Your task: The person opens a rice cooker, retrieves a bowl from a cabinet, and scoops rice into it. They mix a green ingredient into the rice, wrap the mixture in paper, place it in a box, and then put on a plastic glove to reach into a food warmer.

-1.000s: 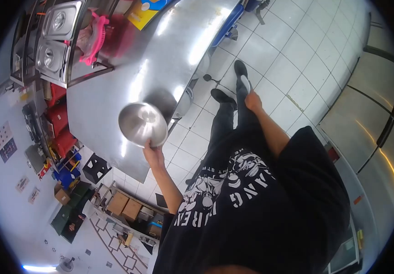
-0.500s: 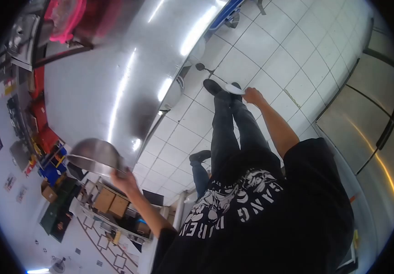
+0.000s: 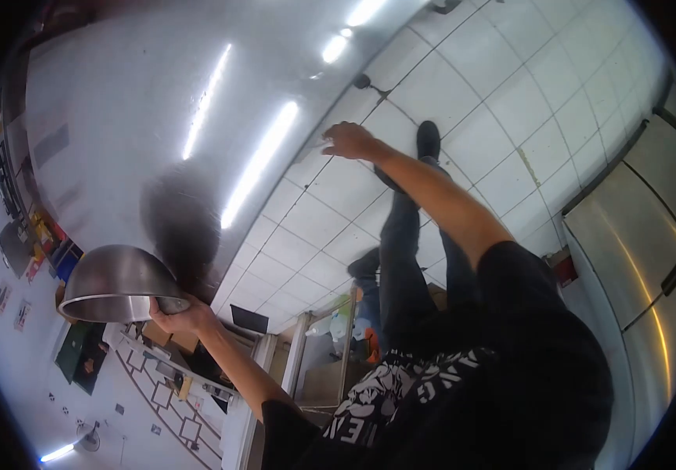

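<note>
A metal mixing bowl [image 3: 121, 274] is in my left hand [image 3: 185, 317], with the fingers closed round its rim. The bowl is tilted, its rounded outside towards the steel table [image 3: 134, 102] and its rim towards me. My right hand [image 3: 351, 142] is out in front of me near the table's edge, its fingers curled. A pale, flat white piece [image 3: 309, 152] shows at its fingertips, faint against the white floor tiles. The exact kind of this piece does not show.
White floor tiles [image 3: 447, 94] lie to the right of the table, with my legs and shoes over them. Steel cabinet doors [image 3: 627, 235] stand at the far right. Shelving with cardboard boxes [image 3: 185, 341] is at lower left, and a wall fan [image 3: 87, 436] hangs beyond.
My left hand has moved the bowl left and down in the view. My right hand has swung left with the white piece, from over my shoes to the table's edge. My legs have shifted.
</note>
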Action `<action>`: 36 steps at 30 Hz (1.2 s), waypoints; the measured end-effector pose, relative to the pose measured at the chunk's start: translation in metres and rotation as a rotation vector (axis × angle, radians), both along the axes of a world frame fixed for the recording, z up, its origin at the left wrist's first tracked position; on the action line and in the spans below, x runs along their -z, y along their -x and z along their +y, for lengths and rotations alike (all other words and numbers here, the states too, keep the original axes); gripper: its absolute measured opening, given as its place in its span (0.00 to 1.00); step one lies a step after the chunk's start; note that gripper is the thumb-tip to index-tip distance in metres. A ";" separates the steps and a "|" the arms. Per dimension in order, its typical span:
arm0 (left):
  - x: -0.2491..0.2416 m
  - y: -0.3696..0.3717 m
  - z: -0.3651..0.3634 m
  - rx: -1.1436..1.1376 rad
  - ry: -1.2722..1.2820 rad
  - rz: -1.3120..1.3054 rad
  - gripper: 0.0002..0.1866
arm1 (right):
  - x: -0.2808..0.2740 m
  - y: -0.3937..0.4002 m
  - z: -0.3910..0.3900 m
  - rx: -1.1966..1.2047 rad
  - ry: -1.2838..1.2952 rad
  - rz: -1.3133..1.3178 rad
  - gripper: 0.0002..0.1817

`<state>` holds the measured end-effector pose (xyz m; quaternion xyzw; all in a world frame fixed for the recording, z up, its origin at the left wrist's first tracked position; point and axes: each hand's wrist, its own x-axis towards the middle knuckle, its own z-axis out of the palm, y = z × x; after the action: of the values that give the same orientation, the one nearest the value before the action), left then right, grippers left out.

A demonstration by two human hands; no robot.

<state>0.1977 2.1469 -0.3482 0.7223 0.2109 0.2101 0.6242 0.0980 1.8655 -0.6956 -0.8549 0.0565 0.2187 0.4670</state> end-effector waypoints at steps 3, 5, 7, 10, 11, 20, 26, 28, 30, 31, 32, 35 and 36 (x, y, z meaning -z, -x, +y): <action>0.003 0.002 0.017 0.015 -0.067 -0.042 0.17 | 0.071 -0.037 0.100 0.277 -0.103 -0.075 0.32; 0.006 0.000 0.039 0.102 -0.104 -0.103 0.19 | 0.082 -0.055 0.135 0.323 -0.135 -0.081 0.32; 0.008 0.001 0.032 0.160 -0.173 -0.129 0.19 | 0.074 -0.063 0.158 0.445 -0.204 0.024 0.32; 0.007 -0.001 0.028 0.203 -0.178 -0.174 0.20 | 0.071 -0.068 0.178 0.771 -0.308 0.082 0.29; 0.006 -0.001 0.023 0.201 -0.217 -0.191 0.20 | 0.070 -0.072 0.179 0.795 -0.339 0.237 0.22; 0.002 0.000 0.017 0.143 -0.202 -0.147 0.23 | 0.038 -0.173 0.203 0.730 -0.109 -0.182 0.19; 0.003 -0.001 0.023 0.207 -0.274 -0.163 0.24 | -0.034 -0.240 0.121 0.518 -0.153 0.026 0.15; 0.002 0.001 0.019 0.203 -0.307 -0.167 0.24 | -0.038 -0.247 0.117 0.501 -0.148 0.005 0.15; 0.001 0.002 0.020 0.128 -0.267 -0.143 0.24 | -0.040 -0.243 0.102 0.482 -0.138 -0.035 0.15; 0.001 0.001 0.022 0.116 -0.268 -0.151 0.24 | -0.037 -0.226 0.090 0.470 -0.134 -0.057 0.15; 0.001 0.000 0.026 0.146 -0.238 -0.165 0.23 | -0.044 -0.212 0.079 0.455 -0.132 -0.080 0.15; 0.003 0.003 0.017 0.133 -0.160 -0.239 0.21 | 0.005 -0.340 0.052 0.391 -0.107 -0.194 0.15; 0.004 0.004 0.015 0.119 -0.119 -0.272 0.20 | 0.007 -0.349 0.041 0.369 -0.095 -0.244 0.15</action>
<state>0.1933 2.1620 -0.3523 0.7342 0.0684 0.2806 0.6144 0.4471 1.9067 -0.7022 -0.8273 0.1446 0.0269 0.5421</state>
